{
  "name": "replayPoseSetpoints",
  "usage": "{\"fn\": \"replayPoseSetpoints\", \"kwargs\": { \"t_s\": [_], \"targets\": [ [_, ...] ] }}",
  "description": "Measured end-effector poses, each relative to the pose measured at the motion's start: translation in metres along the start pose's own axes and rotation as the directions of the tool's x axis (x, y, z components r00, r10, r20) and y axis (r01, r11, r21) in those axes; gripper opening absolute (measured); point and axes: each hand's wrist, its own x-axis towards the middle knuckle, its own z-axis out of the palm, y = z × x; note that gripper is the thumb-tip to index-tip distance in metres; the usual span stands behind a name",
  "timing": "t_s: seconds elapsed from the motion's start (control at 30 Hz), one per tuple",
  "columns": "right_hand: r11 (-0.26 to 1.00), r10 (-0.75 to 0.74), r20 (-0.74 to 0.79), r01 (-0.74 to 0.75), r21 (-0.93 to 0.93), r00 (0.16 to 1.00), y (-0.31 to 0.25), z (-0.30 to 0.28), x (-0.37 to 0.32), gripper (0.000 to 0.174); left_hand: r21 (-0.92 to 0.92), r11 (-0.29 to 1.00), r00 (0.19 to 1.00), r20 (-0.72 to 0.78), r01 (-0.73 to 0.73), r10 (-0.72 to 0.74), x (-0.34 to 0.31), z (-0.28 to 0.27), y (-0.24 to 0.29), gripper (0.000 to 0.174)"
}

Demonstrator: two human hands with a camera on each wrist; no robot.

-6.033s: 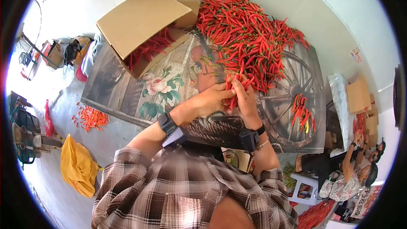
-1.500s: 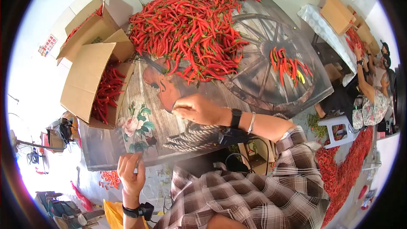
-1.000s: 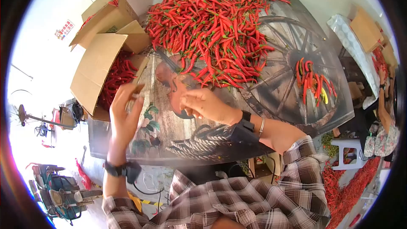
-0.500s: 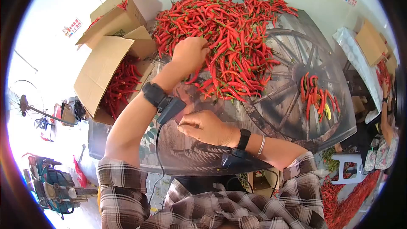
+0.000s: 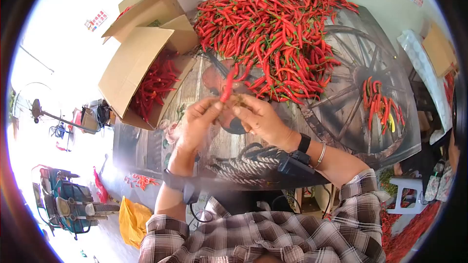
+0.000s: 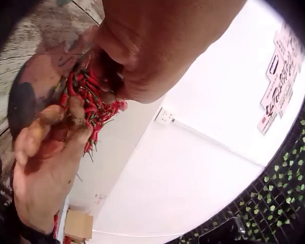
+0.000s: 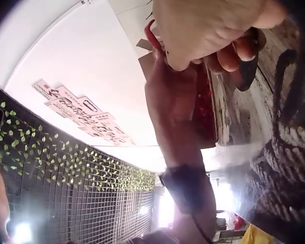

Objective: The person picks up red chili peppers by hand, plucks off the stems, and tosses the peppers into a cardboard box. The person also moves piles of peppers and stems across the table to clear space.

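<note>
My left hand point(image 5: 197, 122) pinches a single red chili pepper point(image 5: 228, 87) between thumb and fingers, the pod pointing up and away. Close against its lower end are the bent thumb and fingertips of my right hand point(image 5: 265, 122); the stem there is hidden by fingers. In the right wrist view, the chili pepper point(image 7: 152, 35) sticks out past the right hand point(image 7: 203, 30), with the left hand point(image 7: 170, 101) behind. A big heap of red chili peppers point(image 5: 273, 39) with green stems lies just beyond both hands.
An open cardboard box point(image 5: 134, 63) of red chilies stands left of the heap, another box point(image 5: 148, 7) behind it. A small group of chilies point(image 5: 378, 104), one yellow, lies at right on the printed tabletop point(image 5: 336, 131). Red pieces point(image 5: 141, 181) lie on the floor at left.
Earlier, both hands held several chilies together. Then my left hand swung out left, reached into the heap, and came back with one chili. My right hand stayed over the table's front part.
</note>
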Motion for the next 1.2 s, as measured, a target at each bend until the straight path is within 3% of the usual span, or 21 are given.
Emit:
{"fn": "replayPoseSetpoints", "kwargs": {
  "t_s": [0.17, 0.23, 0.3, 0.37, 0.4, 0.53, 0.63, 0.7, 0.73, 0.8, 0.83, 0.9, 1.03, 1.1, 1.13, 1.2],
  "targets": [
    [0.999, 0.039, 0.0, -0.039, -0.009, 0.999, -0.006, -0.007, 0.002, 0.022, -0.15, 0.987, 0.992, 0.122, 0.055, -0.037, -0.007, 0.012, -0.012, 0.022],
    [0.999, 0.03, -0.01, -0.03, -0.022, 1.0, -0.005, -0.01, 0.002, 0.023, 0.043, 0.986, 0.975, 0.148, 0.164, -0.169, -0.007, 0.013, -0.003, 0.025],
    [0.999, 0.017, -0.031, -0.016, 0.031, 0.999, -0.007, -0.01, 0.0, 0.024, 0.148, 0.983, 0.989, 0.086, 0.107, -0.121, -0.007, 0.015, 0.009, 0.029],
    [0.999, 0.046, 0.032, -0.047, 0.021, 0.998, -0.008, -0.011, -0.001, 0.023, 0.047, 0.998, 0.993, -0.108, -0.044, 0.049, -0.001, 0.012, 0.016, 0.033],
    [0.996, 0.087, 0.104, -0.088, 0.001, 0.991, -0.007, -0.011, -0.001, 0.022, 0.061, 0.996, 0.993, -0.101, -0.062, 0.068, 0.001, 0.01, 0.018, 0.034],
    [0.997, 0.08, 0.153, -0.078, -0.022, 0.985, 0.006, -0.006, -0.001, 0.023, 0.09, 0.996, 0.998, 0.057, 0.026, -0.031, 0.005, 0.012, 0.023, 0.032],
    [1.0, 0.003, 0.125, -0.002, -0.002, 0.992, 0.008, -0.007, 0.0, 0.017, 0.04, 0.997, 0.998, 0.018, 0.067, -0.067, 0.011, 0.012, 0.008, 0.028],
    [0.998, -0.034, 0.118, 0.041, -0.055, 0.992, 0.005, -0.008, 0.0, 0.018, -0.148, 0.987, 0.997, -0.052, 0.054, -0.063, 0.011, 0.015, 0.004, 0.017],
    [0.998, -0.035, 0.113, 0.041, -0.051, 0.993, 0.006, -0.009, 0.001, 0.018, -0.145, 0.988, 0.997, -0.047, 0.058, -0.066, 0.008, 0.02, 0.004, 0.017],
    [0.999, 0.05, 0.09, -0.05, -0.002, 0.995, 0.007, -0.009, 0.001, 0.03, -0.058, 0.995, 0.989, -0.127, -0.081, 0.074, 0.0, 0.028, 0.006, 0.017],
    [0.999, 0.051, 0.088, -0.051, 0.003, 0.995, 0.007, -0.01, 0.002, 0.03, -0.054, 0.996, 0.99, -0.126, -0.077, 0.069, -0.003, 0.028, 0.006, 0.017],
    [0.997, 0.055, 0.057, -0.058, 0.055, 0.997, 0.003, -0.013, 0.003, 0.02, 0.255, 0.932, 0.944, -0.136, -0.259, 0.3, -0.007, 0.028, 0.008, 0.012],
    [0.983, 0.177, 0.1, -0.18, 0.028, 0.979, 0.004, -0.012, 0.001, 0.017, 0.331, 0.914, 0.896, -0.292, -0.233, 0.334, 0.017, 0.016, 0.031, 0.012],
    [0.998, 0.065, 0.12, -0.061, -0.032, 0.991, 0.014, -0.01, 0.003, 0.015, 0.216, 0.936, 0.946, -0.109, -0.278, 0.306, 0.045, 0.002, 0.027, 0.013],
    [0.998, 0.061, 0.118, -0.058, -0.03, 0.991, 0.012, -0.01, 0.002, 0.015, 0.218, 0.935, 0.946, -0.105, -0.279, 0.307, 0.057, 0.003, 0.027, 0.013],
    [0.986, 0.095, 0.124, -0.076, -0.148, 0.988, 0.009, -0.011, 0.0, 0.017, 0.511, 0.844, 0.985, 0.036, -0.161, 0.166, 0.082, 0.006, 0.029, 0.025]
  ]
}}
